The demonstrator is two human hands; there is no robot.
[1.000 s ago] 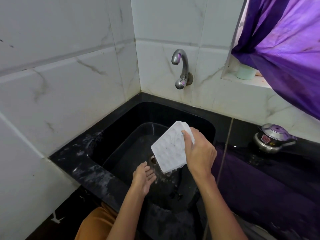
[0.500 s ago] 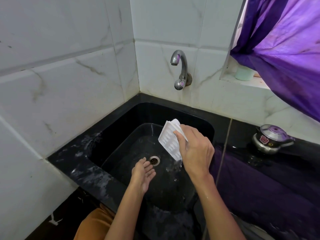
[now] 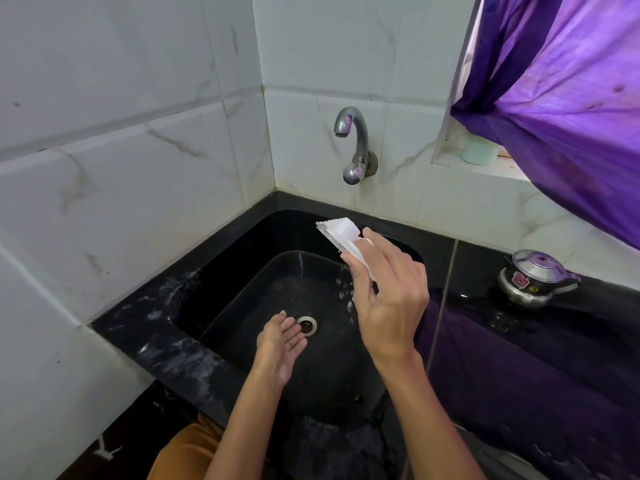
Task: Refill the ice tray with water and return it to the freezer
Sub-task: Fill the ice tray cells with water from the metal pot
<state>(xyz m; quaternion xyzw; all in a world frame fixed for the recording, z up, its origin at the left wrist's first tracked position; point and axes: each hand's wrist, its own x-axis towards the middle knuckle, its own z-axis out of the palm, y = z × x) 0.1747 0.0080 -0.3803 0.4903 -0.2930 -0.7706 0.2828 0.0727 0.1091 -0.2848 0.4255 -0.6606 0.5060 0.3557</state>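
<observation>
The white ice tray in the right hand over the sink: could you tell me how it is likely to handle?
The ice tray looks like thin moulded plastic, so probably light and a bit bendy. Droplets fall beside the right hand, so it is likely wet and slippery. Tipped on edge, it probably holds little water.

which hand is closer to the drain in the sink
Left. The left hand hangs open with fingertips beside the drain; the right hand is higher and to its right, gripping the ice tray.

Ice tray partly hidden
Most of the ice tray [image 3: 341,233] is covered by the right hand [image 3: 388,299]; its cells cannot be seen.
</observation>
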